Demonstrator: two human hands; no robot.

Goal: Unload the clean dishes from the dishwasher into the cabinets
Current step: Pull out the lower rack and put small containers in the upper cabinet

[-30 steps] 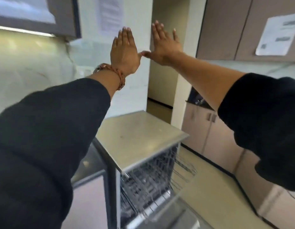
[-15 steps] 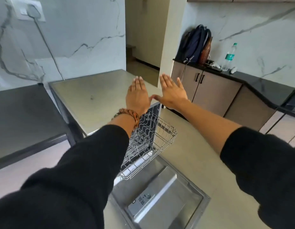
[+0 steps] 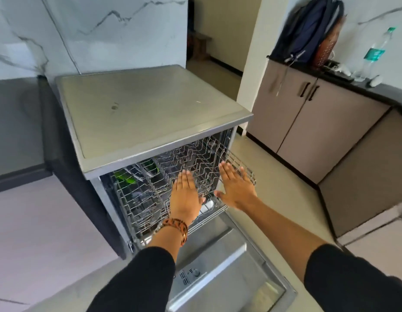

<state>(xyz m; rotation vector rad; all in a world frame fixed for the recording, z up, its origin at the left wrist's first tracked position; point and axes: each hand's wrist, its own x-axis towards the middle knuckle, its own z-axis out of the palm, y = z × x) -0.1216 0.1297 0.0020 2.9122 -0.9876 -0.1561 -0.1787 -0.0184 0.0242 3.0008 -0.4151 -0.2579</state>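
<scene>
Dishwasher (image 3: pixel 150 122) is now sitting lower and fuller in our view than 0.5 s ago, because we are tilting our head further down; our 2 hands are also dropping from above its steel top to in front of the upper rack (image 3: pixel 184 167). It is standing between the dark counter (image 3: pixel 13 122) on the left and open floor on the right, its back against the marble wall (image 3: pixel 105 30).

We are holding our left hand (image 3: pixel 186 199) and right hand (image 3: pixel 237 188) flat, palms down, fingers spread straight and gripping nothing, side by side with thumbs nearly meeting. An orange beaded bracelet (image 3: pixel 176 228) is circling our left wrist.

The dishwasher's mouth is facing us and slightly right. Its door (image 3: pixel 220 269) is lying fully down, long axis running toward us, detergent tray showing. The upper rack is sliding partway out over the door, wire tines pointing up; something green (image 3: pixel 125 179) is sitting deep at its left, too blurred to name.

Bare floor is opening right of the door, up to the brown cabinets (image 3: pixel 308 122). On their black top, a backpack (image 3: pixel 306 30) and a water bottle (image 3: pixel 373 55) are standing well apart from us.
</scene>
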